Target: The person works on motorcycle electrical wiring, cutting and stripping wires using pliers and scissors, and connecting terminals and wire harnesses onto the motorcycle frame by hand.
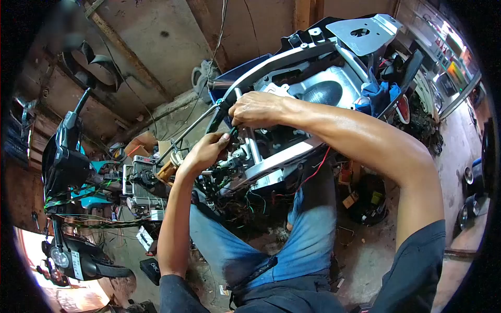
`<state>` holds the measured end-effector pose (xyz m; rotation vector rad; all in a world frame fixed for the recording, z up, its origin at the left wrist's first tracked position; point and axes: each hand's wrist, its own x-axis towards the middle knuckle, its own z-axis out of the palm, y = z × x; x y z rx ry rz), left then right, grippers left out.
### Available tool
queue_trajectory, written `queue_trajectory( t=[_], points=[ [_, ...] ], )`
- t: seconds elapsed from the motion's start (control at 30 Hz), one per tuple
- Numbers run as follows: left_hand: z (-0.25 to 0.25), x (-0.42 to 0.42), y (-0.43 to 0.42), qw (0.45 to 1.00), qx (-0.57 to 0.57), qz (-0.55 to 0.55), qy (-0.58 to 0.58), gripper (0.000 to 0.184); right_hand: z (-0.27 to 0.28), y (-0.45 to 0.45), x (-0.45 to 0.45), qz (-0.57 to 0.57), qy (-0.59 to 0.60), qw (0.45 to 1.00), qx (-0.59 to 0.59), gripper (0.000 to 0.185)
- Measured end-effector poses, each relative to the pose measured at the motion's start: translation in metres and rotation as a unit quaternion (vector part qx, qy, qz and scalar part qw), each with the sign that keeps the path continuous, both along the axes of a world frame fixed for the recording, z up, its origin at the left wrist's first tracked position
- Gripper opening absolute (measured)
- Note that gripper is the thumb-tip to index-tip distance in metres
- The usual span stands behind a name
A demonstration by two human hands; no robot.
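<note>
A partly stripped motorcycle frame (284, 159) with silver rails stretches out in front of me. My right hand (255, 108) is closed at the left part of the frame, beside a metal tube; what its fingers hold is hidden. Just below and left of it, my left hand (203, 152) has its fingers bent around something dark near the frame, too small to name. A silver plate (361, 35) sits at the rear of the frame. Cables and small metal parts lie under both hands. A red wire (318, 169) hangs from the lower rail.
The motorcycle's handlebar section (65, 156) is at the left, with a radiator (144, 180) nearer the frame. Blue cloth (377, 96) lies at the frame's right. Another motorcycle's wheel (113, 270) is at the lower left. Loose parts are on the floor near my legs.
</note>
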<state>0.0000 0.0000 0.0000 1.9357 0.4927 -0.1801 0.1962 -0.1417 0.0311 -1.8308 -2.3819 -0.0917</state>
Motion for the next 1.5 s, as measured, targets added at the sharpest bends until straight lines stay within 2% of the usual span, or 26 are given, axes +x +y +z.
queue_trajectory(
  t=[0.07, 0.2, 0.3, 0.33, 0.43, 0.47, 0.5, 0.57, 0.63, 0.67, 0.7, 0.77, 0.8, 0.83, 0.9, 0.97, 1.03, 1.13, 1.17, 1.23, 1.27, 1.3, 1.33, 1.37, 1.4, 1.5],
  points=[
    [-0.004, 0.001, 0.003, 1.0, -0.022, 0.005, 0.004, 0.042, 0.001, -0.002, 0.003, 0.006, 0.016, 1.0, 0.006, 0.015],
    [0.006, -0.006, 0.005, 0.983, -0.176, 0.045, 0.028, 0.04, -0.005, 0.004, 0.002, 0.005, 0.017, 1.0, 0.014, 0.017],
    [0.016, -0.008, 0.006, 0.976, -0.212, 0.026, 0.036, 0.039, -0.001, 0.002, 0.0, 0.003, 0.02, 1.0, 0.0, 0.017],
    [0.023, -0.009, 0.005, 0.981, -0.19, -0.01, 0.031, 0.042, 0.002, -0.002, 0.001, 0.004, 0.042, 0.999, -0.006, 0.017],
    [0.03, -0.009, -0.001, 0.997, -0.058, -0.024, 0.038, 0.044, 0.004, -0.003, 0.0, 0.012, 0.054, 0.998, 0.003, 0.019],
    [0.025, -0.01, -0.004, 0.998, -0.052, -0.013, 0.029, 0.046, 0.006, 0.001, 0.0, 0.0, 0.041, 0.998, -0.038, 0.025],
    [0.025, -0.009, -0.004, 0.999, 0.006, -0.046, 0.022, 0.046, 0.001, 0.003, 0.007, 0.0, 0.088, 0.995, -0.046, 0.034],
    [0.038, -0.011, -0.024, 0.999, -0.049, -0.002, 0.008, 0.045, 0.007, 0.011, 0.022, -0.061, 0.189, 0.972, -0.123, 0.041],
    [0.032, -0.011, -0.035, 0.993, -0.106, 0.052, 0.017, 0.04, 0.04, 0.006, 0.034, -0.127, 0.264, 0.951, -0.097, 0.041],
    [0.035, -0.011, -0.045, 0.994, -0.091, 0.058, 0.002, 0.039, 0.057, 0.001, 0.037, -0.197, 0.282, 0.938, -0.053, 0.037],
    [0.034, -0.011, -0.054, 0.995, -0.078, 0.065, -0.015, 0.039, 0.06, -0.001, 0.048, -0.211, 0.205, 0.955, 0.036, 0.033],
    [0.02, -0.008, -0.064, 0.994, -0.069, 0.059, -0.056, 0.037, 0.055, -0.01, 0.067, -0.267, 0.109, 0.953, 0.089, 0.028],
    [0.015, -0.005, -0.069, 0.996, -0.025, 0.063, -0.066, 0.037, 0.046, -0.013, 0.069, -0.321, 0.066, 0.94, 0.091, 0.026],
    [0.011, 0.002, -0.077, 0.988, -0.084, 0.086, -0.1, 0.035, 0.046, -0.015, 0.067, -0.343, 0.045, 0.938, 0.031, 0.026],
    [0.024, -0.001, -0.093, 0.982, -0.113, 0.122, -0.095, 0.034, 0.029, -0.013, 0.065, -0.338, 0.044, 0.94, -0.015, 0.026],
    [0.022, 0.001, -0.102, 0.968, -0.167, 0.148, -0.114, 0.033, 0.027, -0.007, 0.046, -0.348, 0.154, 0.922, -0.077, 0.027],
    [0.012, 0.009, -0.106, 0.952, -0.195, 0.181, -0.154, 0.035, 0.027, 0.001, 0.026, -0.357, 0.173, 0.913, -0.097, 0.036],
    [0.015, 0.019, -0.118, 0.93, -0.227, 0.206, -0.203, 0.035, 0.026, 0.006, 0.015, -0.429, 0.278, 0.84, -0.183, 0.038],
    [0.027, 0.02, -0.121, 0.927, -0.234, 0.216, -0.197, 0.036, 0.009, 0.004, 0.035, -0.431, 0.384, 0.788, -0.215, 0.035],
    [0.021, 0.032, -0.127, 0.916, -0.218, 0.215, -0.26, 0.034, 0.014, 0.0, 0.042, -0.444, 0.506, 0.701, -0.235, 0.031],
    [0.018, 0.041, -0.129, 0.915, -0.213, 0.217, -0.265, 0.033, 0.009, -0.002, 0.043, -0.393, 0.556, 0.703, -0.205, 0.03],
    [0.018, 0.049, -0.13, 0.914, -0.206, 0.218, -0.271, 0.032, 0.008, -0.002, 0.042, -0.418, 0.572, 0.682, -0.179, 0.025],
    [0.011, 0.06, -0.135, 0.896, -0.249, 0.225, -0.29, 0.03, 0.012, -0.001, 0.04, -0.438, 0.578, 0.667, -0.17, 0.023],
    [0.005, 0.074, -0.137, 0.903, -0.216, 0.225, -0.297, 0.028, 0.016, -0.001, 0.04, -0.458, 0.584, 0.651, -0.16, 0.021],
    [0.009, 0.08, -0.139, 0.898, -0.226, 0.226, -0.302, 0.028, 0.022, 0.001, 0.04, -0.486, 0.564, 0.649, -0.157, 0.019],
    [0.013, 0.096, -0.141, 0.893, -0.239, 0.237, -0.3, 0.026, 0.033, 0.005, 0.043, -0.477, 0.44, 0.742, -0.167, 0.028]
  ],
)
